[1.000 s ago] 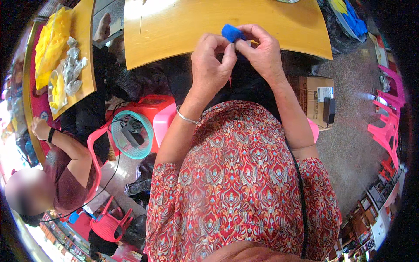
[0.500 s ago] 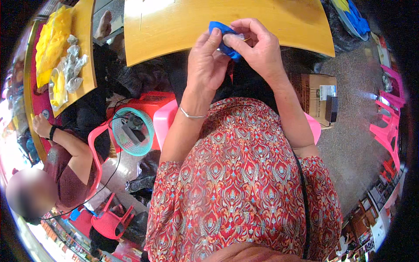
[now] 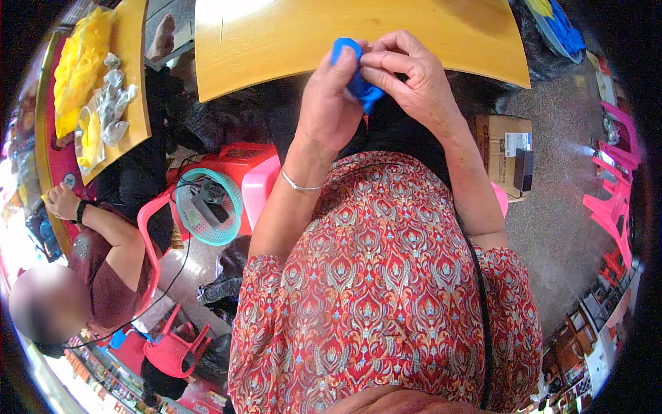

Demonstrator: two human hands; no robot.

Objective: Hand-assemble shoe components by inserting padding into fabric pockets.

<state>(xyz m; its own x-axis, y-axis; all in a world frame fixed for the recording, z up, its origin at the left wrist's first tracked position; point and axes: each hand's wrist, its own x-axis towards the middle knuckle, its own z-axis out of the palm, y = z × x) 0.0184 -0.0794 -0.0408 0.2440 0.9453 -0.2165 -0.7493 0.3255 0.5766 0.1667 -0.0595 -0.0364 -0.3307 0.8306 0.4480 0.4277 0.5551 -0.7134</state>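
A small piece of blue cloth (image 3: 361,88) is bunched between my two hands, just past the near edge of the yellow-topped table. My left hand (image 3: 327,103) is closed round it, thumb pressed on top and a blue fold sticking up beyond the fingers. From the other side my right hand (image 3: 412,77) meets the cloth, thumb and fingers pinched together at its upper edge. Whatever else lies between those fingertips is hidden.
The yellow-topped table (image 3: 289,41) spans the front. At left, another table (image 3: 140,96) bears yellow cloth pieces (image 3: 81,76) and grey bundles (image 3: 116,103); a co-worker's hand (image 3: 63,202) rests near it. A turquoise basket (image 3: 240,207), a cardboard box (image 3: 498,148) and pink chairs (image 3: 610,214) stand around.
The blue cloth has turned and folded over in my left hand, which has tilted inward. My right fingers have straightened somewhat; the pale bit seen at them before is now hidden.
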